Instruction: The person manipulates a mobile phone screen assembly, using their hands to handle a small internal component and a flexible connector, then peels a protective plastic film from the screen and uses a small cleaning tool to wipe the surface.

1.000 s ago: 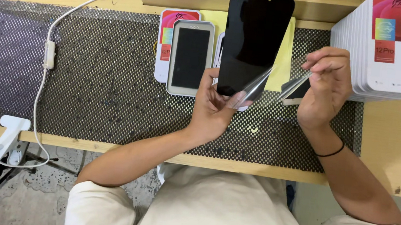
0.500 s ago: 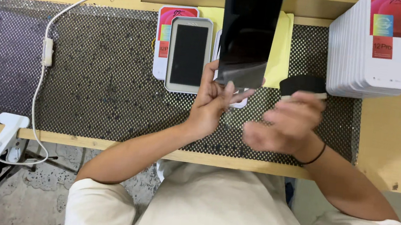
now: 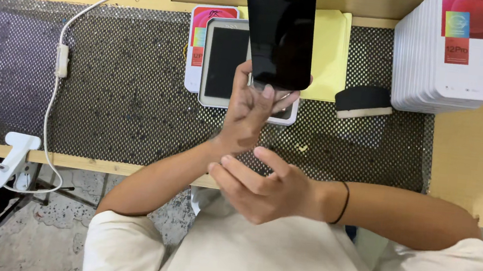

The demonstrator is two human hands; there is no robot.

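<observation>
- Where the bench's left edge runs out, a white clamp (image 3: pixel 15 156) grips the wood, and a white cable (image 3: pixel 55 83) with an inline switch climbs from it across the dark mesh mat (image 3: pixel 121 81).
- Further right on the mat, a grey-framed phone (image 3: pixel 223 62) lies flat, screen up, overlapping a small red-and-white box (image 3: pixel 199 35) beneath its left side.
- Next comes the left hand (image 3: pixel 250 109), raised above the mat with its fingers pinched together on the lower edge of a black glass screen panel (image 3: pixel 279 29); the panel stands up and away from the hand, its far end leaving the top of the view.
- Just below, the right hand (image 3: pixel 260 185) hovers near the bench's front edge, fingers loosely spread and holding nothing, close beside the left wrist and well short of the panel.
- Behind the panel a yellow cloth (image 3: pixel 327 55) lies on the mat.
- To its right sits a black-and-white wiping block (image 3: pixel 364 102).
- Farthest right, a stack of white boxes (image 3: pixel 459 54) stands.
</observation>
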